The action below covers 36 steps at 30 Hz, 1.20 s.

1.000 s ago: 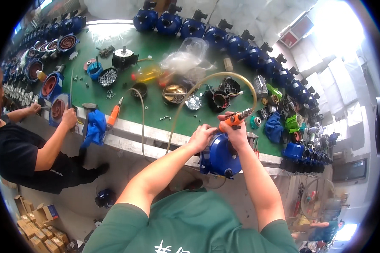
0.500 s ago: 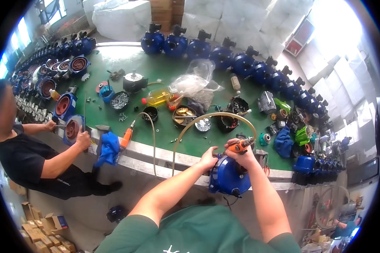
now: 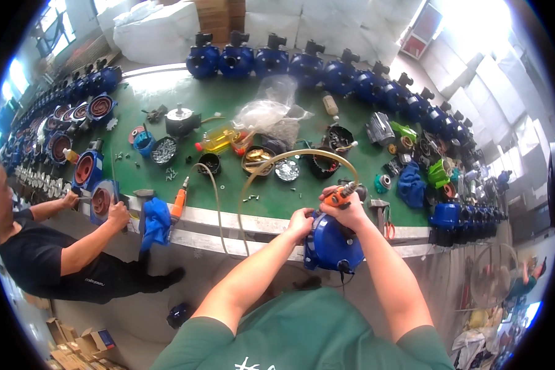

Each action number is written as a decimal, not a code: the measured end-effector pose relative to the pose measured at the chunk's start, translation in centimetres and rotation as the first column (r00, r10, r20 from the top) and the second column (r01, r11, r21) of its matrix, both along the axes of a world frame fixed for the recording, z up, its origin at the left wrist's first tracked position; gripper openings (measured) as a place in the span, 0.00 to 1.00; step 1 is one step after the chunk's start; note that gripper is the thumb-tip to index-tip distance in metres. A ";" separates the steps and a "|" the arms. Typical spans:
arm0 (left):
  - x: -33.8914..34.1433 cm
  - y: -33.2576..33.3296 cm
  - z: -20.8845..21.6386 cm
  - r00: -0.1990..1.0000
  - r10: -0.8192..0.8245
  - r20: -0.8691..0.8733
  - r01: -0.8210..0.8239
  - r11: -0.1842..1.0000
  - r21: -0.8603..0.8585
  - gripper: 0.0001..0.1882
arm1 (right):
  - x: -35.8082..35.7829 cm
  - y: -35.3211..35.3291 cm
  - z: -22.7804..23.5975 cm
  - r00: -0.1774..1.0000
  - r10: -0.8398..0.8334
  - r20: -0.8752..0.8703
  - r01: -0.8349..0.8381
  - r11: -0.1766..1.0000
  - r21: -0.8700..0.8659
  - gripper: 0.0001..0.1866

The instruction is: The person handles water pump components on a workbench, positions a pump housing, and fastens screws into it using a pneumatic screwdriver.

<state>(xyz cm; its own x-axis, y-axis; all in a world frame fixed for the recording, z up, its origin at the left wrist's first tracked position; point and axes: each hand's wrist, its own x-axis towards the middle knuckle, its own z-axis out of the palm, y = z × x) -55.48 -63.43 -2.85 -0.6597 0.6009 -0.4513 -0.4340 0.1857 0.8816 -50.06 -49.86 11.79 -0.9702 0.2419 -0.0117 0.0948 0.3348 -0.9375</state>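
A blue pump (image 3: 336, 245) with a rounded casing sits at the bench's front edge, right before me. My right hand (image 3: 350, 213) is closed round an orange air screwdriver (image 3: 338, 197), held over the pump's far side; its tip is hidden. From the tool a yellowish air hose (image 3: 290, 152) arches back to the left. At the pump's far left edge is my left hand (image 3: 300, 223), its fingers curled against the casing; their tips are partly hidden.
A co-worker (image 3: 43, 253) at left handles an open blue pump casing (image 3: 103, 200). Nearby lie another orange air tool (image 3: 178, 203) and a blue cloth (image 3: 157, 222). Bowls of fasteners (image 3: 164, 150) stand mid-bench. Blue pumps (image 3: 271, 60) line the back; pliers (image 3: 388, 229) lie right.
My view has shifted slightly. The screwdriver in my right hand has tilted and sits closer over the pump. My left hand has drawn slightly away from the tool, still at the pump's edge.
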 end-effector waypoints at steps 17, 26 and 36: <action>6.8 -4.1 2.9 0.987 0.162 0.002 -0.162 0.987 0.017 0.28 | 5.1 6.9 8.9 0.901 -0.245 -0.358 0.049 0.877 -0.478 0.23; 14.5 -4.2 8.6 0.973 0.210 0.101 -0.184 0.958 -0.218 0.40 | 9.2 12.9 0.5 0.947 -0.257 -0.192 0.115 0.830 -0.546 0.16; 15.2 -3.6 10.3 0.931 0.343 0.125 -0.289 0.902 -0.321 0.39 | 7.4 13.6 -3.4 0.972 0.156 -0.178 -0.217 0.887 -0.407 0.17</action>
